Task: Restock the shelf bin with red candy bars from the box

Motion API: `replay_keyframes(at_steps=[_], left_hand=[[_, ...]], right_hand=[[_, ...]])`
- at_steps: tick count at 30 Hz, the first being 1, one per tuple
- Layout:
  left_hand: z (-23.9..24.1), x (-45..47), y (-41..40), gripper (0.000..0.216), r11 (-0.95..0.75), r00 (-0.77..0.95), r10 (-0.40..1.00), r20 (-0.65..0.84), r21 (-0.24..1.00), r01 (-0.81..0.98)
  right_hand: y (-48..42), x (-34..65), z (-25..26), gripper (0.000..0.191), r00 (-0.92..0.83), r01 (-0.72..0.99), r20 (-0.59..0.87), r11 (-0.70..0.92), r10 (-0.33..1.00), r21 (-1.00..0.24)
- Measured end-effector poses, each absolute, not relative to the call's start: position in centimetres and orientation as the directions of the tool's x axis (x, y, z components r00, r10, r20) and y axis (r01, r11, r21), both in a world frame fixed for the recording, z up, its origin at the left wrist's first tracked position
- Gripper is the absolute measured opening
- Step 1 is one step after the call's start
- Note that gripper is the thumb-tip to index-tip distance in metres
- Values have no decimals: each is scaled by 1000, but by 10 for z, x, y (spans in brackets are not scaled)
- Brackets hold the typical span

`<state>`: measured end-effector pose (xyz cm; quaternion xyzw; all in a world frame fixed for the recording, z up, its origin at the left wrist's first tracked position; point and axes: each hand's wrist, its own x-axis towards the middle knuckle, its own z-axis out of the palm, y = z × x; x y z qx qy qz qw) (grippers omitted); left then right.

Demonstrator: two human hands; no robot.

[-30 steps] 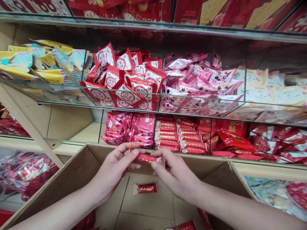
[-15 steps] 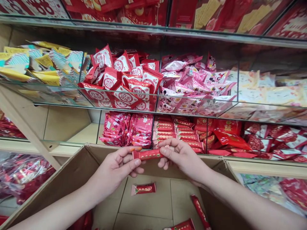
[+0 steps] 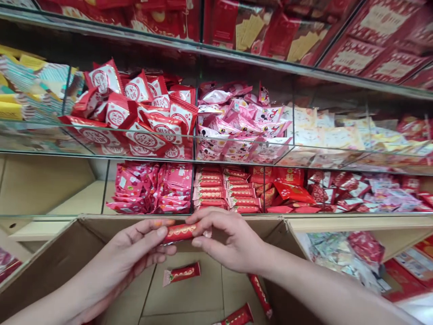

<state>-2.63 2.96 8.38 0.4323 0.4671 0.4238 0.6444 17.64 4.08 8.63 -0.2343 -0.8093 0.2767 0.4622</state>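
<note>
A slim red-wrapped candy bar (image 3: pixel 181 232) with gold print lies level between my two hands, above an open cardboard box (image 3: pixel 50 268). Its left end is pinched between the thumb and fingers of my left hand (image 3: pixel 138 243). My right hand (image 3: pixel 232 239) is closed at the right end, its fingers bent over the wrapper and covering that tip. On the box floor below rests a similar bar (image 3: pixel 184 272) with a pink end. Two more bars, one slanted (image 3: pixel 260 293) and one at the bottom edge (image 3: pixel 239 315), lie further right in the box.
Stacked red bars (image 3: pixel 209 192) fill a shelf compartment just behind the box. Pink packets (image 3: pixel 135 187) stand to their left, red packets (image 3: pixel 292 192) to their right. Above, a glass-fronted shelf (image 3: pixel 243 151) holds red-and-white packets (image 3: pixel 117 110) and pink ones. Plastic-wrapped goods (image 3: pixel 341 257) lie lower right.
The view has swung right, so shelves and box appear further left. My right hand has turned, its fingers now over the bar's right end. The bar stays held in my left hand.
</note>
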Motion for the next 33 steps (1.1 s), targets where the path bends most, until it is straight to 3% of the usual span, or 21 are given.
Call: replay_keyframes(at_steps=[2, 4, 8, 14, 19, 22, 25, 28, 30, 33], left_hand=[[83, -25, 29, 27, 219, 170, 966, -195, 965, -142], [82, -24, 29, 27, 170, 146, 978, -150, 976, -136], [77, -24, 31, 19, 125, 109, 987, -115, 988, -90], [77, -26, 29, 18, 148, 104, 984, -147, 989, 1], [82, -19, 21, 23, -56, 282, 958, -45, 940, 338], [78, -9, 14, 29, -101, 363, 930, -59, 909, 405], [71, -3, 11, 21, -63, 384, 922, -55, 956, 287], [65, -3, 14, 21, -21, 259, 966, -13, 991, 129], [63, -5, 16, 22, 18, 195, 980, -37, 995, 101], [62, -4, 18, 24, 37, 169, 985, -45, 998, 53]], right_hand=[[42, 178, 83, 19, -413, 168, 599, 703, 687, -691], [46, 177, 78, 28, -355, 156, 513, 590, 782, -792], [55, 175, 73, 28, -338, -30, 327, 337, 883, -941], [59, 177, 79, 24, -318, -132, 198, 164, 927, -978], [53, 177, 79, 12, -374, 89, 307, 363, 875, -928], [44, 171, 74, 11, -473, 134, 352, 460, 808, -878], [37, 166, 69, 28, -475, 36, 318, 379, 821, -925], [35, 164, 66, 44, -485, 70, 260, 334, 835, -940], [36, 164, 66, 35, -548, 162, 292, 442, 784, -882], [36, 164, 70, 17, -605, 320, 399, 670, 689, -670]])
